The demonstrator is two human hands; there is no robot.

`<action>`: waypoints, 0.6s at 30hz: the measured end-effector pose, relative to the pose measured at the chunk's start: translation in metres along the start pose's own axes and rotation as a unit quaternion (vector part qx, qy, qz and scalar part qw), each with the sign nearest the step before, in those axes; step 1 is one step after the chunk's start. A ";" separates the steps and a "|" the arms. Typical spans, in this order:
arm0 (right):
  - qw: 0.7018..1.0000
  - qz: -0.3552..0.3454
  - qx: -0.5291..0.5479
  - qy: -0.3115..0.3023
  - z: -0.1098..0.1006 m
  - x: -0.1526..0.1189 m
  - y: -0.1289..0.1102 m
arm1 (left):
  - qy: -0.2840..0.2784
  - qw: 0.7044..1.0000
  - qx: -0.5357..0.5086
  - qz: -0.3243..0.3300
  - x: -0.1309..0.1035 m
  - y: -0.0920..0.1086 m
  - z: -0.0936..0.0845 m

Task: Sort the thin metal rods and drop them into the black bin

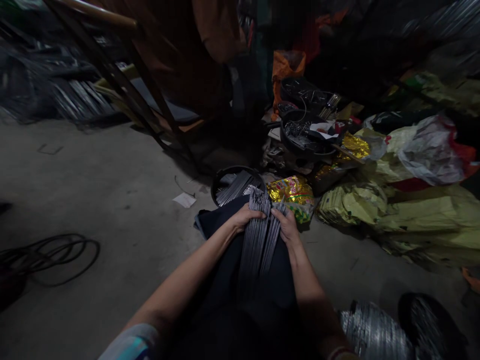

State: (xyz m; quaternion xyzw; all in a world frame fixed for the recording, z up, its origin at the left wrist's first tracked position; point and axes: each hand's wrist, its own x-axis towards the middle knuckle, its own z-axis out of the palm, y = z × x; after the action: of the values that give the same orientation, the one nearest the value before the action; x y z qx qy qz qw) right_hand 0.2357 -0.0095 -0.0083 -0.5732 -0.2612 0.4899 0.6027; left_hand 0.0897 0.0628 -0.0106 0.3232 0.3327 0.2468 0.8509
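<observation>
My left hand is closed around a thick bundle of thin grey metal rods, its thumb lying across the front. Close beside it, my right hand grips a narrower bundle of the same rods. A slim gap separates the two bundles, which rest lengthwise over the dark cloth on my lap. Their upper ends look uneven. Just beyond my hands stands a round black tub with more rods lying aslant in it.
A shiny gold packet lies right of the tub. Yellowish sacks cover the floor at right. Behind is a black pan of metal pieces. A coiled cable lies at left. A person in brown is by a metal frame.
</observation>
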 end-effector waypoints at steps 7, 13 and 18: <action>0.999 -0.019 -0.049 0.001 0.001 0.002 0.001 | 0.001 1.000 0.007 0.006 0.000 0.002 0.002; 1.000 -0.006 -0.021 0.015 0.000 0.003 0.004 | -0.006 1.000 -0.005 -0.004 -0.002 0.002 0.003; 1.000 0.024 0.010 0.016 0.004 0.000 0.000 | -0.032 0.999 -0.019 -0.009 -0.002 0.002 0.003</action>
State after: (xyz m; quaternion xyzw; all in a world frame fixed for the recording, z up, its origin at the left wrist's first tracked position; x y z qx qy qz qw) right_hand 0.2320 -0.0076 -0.0078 -0.5809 -0.2329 0.4978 0.6004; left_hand 0.0905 0.0617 -0.0070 0.3114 0.3029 0.2350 0.8695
